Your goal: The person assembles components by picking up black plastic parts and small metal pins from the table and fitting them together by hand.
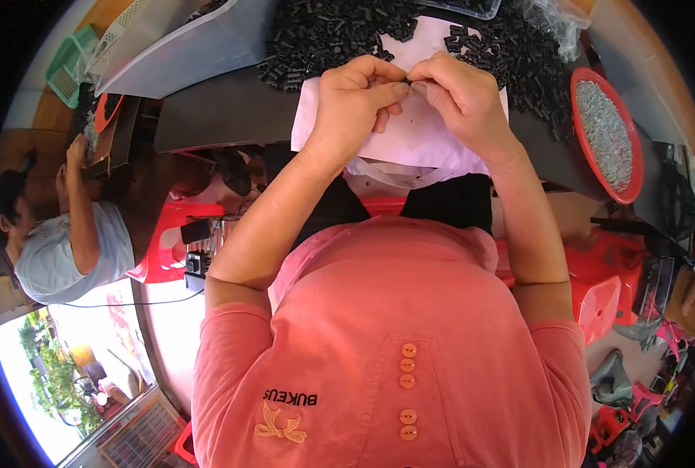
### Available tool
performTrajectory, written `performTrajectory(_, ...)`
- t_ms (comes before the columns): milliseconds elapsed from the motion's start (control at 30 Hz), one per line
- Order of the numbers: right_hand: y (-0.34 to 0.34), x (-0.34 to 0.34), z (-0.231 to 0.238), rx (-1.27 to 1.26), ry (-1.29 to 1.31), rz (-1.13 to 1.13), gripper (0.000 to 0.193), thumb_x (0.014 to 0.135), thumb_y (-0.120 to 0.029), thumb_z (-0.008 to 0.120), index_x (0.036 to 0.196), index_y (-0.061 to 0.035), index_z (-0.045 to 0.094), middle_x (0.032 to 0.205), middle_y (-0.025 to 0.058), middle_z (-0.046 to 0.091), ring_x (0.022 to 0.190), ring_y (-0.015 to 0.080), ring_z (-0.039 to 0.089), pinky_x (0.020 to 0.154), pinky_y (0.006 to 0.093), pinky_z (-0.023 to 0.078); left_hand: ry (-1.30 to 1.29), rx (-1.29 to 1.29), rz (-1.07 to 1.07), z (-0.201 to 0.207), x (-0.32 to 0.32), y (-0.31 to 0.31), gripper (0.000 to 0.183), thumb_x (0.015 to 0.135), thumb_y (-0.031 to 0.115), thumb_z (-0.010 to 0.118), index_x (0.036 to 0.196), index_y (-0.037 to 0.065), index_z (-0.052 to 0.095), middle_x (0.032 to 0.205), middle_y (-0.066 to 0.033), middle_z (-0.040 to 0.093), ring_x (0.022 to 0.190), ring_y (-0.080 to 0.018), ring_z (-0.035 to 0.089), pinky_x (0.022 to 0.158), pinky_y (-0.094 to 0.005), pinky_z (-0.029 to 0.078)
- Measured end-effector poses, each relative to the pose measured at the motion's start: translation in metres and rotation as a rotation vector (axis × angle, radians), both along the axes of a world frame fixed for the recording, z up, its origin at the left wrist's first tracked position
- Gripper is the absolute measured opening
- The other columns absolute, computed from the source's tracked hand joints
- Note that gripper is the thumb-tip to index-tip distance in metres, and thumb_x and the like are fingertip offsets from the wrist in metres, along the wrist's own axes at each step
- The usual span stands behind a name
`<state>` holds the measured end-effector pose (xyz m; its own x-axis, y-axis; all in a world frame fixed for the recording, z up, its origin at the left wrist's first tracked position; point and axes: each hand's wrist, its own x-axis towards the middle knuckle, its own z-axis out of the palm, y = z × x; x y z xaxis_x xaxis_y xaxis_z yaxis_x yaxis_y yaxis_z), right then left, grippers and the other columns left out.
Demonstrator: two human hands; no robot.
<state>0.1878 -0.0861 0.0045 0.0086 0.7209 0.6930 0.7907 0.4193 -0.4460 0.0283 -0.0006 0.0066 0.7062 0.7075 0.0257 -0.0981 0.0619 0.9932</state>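
My left hand point(349, 105) and my right hand point(466, 95) meet fingertip to fingertip over a white sheet point(421, 144) at the table's near edge. Both are closed in a pinch, thumbs against forefingers. Between the tips a small dark piece point(407, 80) just shows; the fingers cover most of it. Just beyond my hands, a heap of small black tubular parts point(332, 39) spreads across the table. More black parts point(531, 82) lie to the right of the sheet.
A red basin point(637, 175) full of small silvery pieces stands at right on the dark table point(215, 117). A grey translucent bin point(184, 58) is at left, clear plastic bags point(554, 19) far right. At far left a person point(78, 242) works by a green basket point(68, 66).
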Motion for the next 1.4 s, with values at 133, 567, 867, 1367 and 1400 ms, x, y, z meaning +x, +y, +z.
performTrajectory(133, -0.001, 0.001, 0.004, -0.050, 0.035, 0.035, 0.011, 0.077, 0.001, 0.061, 0.086, -0.0055, 0.062, 0.080, 0.0076, 0.064, 0.070, 0.0271, 0.064, 0.062, 0.0328, 0.050, -0.021, 0.020, -0.011, -0.001, 0.000, -0.002, 0.012, 0.087, 0.001, 0.064, 0.098, -0.003, 0.065, 0.071, -0.0050, 0.062, 0.054, -0.0060, 0.051, 0.046, -0.0198, 0.038)
performTrajectory(567, 0.077, 0.007, 0.020, -0.403, -0.381, -0.346, 0.015, 0.078, -0.023, 0.062, 0.082, -0.0088, 0.068, 0.085, 0.0079, 0.066, 0.078, 0.0310, 0.064, 0.067, 0.0430, 0.049, -0.139, -0.053, -0.007, -0.013, -0.003, 0.005, 0.011, 0.086, 0.001, 0.064, 0.097, -0.002, 0.065, 0.073, -0.0036, 0.063, 0.056, -0.0070, 0.054, 0.045, -0.0200, 0.039)
performTrajectory(867, 0.080, 0.011, 0.016, -0.335, -0.385, -0.323, 0.015, 0.078, -0.020, 0.061, 0.082, -0.0061, 0.065, 0.085, 0.0097, 0.066, 0.078, 0.0323, 0.064, 0.067, 0.0431, 0.048, -0.247, -0.112, 0.047, -0.015, -0.002, 0.005, 0.015, 0.088, 0.000, 0.061, 0.101, -0.004, 0.065, 0.078, -0.0048, 0.064, 0.059, -0.0085, 0.056, 0.046, -0.0212, 0.043)
performTrajectory(1367, 0.027, -0.004, 0.017, -0.508, 0.714, 0.114, 0.008, 0.089, -0.003, 0.059, 0.095, 0.0000, 0.063, 0.081, 0.0043, 0.064, 0.070, 0.0101, 0.060, 0.066, 0.0237, 0.051, -0.230, -0.096, 0.072, -0.013, 0.001, 0.005, 0.011, 0.087, -0.002, 0.062, 0.098, -0.005, 0.063, 0.077, -0.0092, 0.064, 0.057, -0.0127, 0.056, 0.047, -0.0234, 0.043)
performTrajectory(1400, 0.027, -0.005, 0.016, -0.506, 0.719, 0.116, 0.008, 0.089, -0.003, 0.059, 0.095, 0.0000, 0.063, 0.081, 0.0043, 0.064, 0.070, 0.0101, 0.060, 0.066, 0.0237, 0.051, -0.225, -0.094, 0.072, -0.013, 0.001, 0.005, 0.011, 0.087, -0.002, 0.062, 0.098, -0.005, 0.063, 0.077, -0.0092, 0.064, 0.057, -0.0127, 0.056, 0.047, -0.0234, 0.043)
